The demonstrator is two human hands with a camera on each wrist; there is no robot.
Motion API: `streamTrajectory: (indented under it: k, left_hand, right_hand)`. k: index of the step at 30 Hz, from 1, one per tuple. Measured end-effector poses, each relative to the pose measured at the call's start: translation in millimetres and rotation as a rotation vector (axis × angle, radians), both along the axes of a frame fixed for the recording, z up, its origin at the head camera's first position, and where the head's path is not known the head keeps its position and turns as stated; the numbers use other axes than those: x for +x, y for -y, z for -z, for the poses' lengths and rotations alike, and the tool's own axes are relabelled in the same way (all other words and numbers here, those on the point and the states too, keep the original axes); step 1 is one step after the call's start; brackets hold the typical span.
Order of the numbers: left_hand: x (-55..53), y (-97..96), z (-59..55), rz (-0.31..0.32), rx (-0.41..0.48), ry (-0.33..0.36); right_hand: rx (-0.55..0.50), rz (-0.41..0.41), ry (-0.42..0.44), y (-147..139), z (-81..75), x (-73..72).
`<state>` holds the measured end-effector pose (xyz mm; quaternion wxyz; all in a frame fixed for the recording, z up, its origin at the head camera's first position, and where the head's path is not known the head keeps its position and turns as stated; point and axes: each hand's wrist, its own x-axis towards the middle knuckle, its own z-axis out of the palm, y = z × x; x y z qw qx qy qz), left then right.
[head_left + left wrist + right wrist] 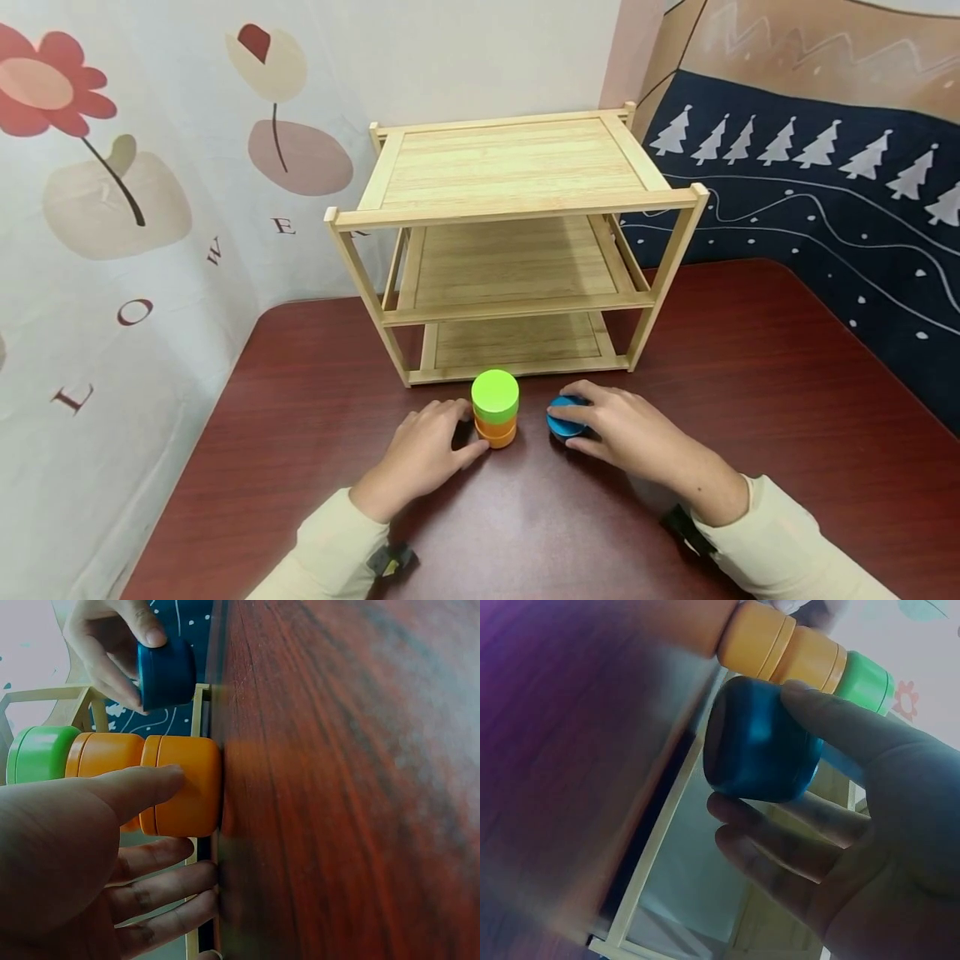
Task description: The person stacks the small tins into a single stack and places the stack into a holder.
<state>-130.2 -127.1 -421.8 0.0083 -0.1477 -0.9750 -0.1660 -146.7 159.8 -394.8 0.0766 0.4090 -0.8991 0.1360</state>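
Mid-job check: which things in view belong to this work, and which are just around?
Likely part of the job:
blue container, held in the right hand
green container, topping the stack
upper orange container
lower orange container, beside the left hand

Apparently just around:
wooden rack, untouched
flower-print backdrop
tree-print backdrop

Three squat round jars stand in one upright stack on the table, just at the near side of the rack; the bottom jar is orange, the middle jar orange too, the top jar bright green, each with a seam below its flat top; a blue jar, equally squat and rounded, is raised just above the table, near the stack on its right.
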Motion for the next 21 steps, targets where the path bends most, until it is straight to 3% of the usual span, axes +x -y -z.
streamTrajectory:
  k: [21]
  left_hand:
    - [0.1, 1.4, 1.2, 0.006, 0.003, -0.015]
  right_hand:
    - [-0.112, -0.014, -0.119, 1.2, -8.1, 3.9]
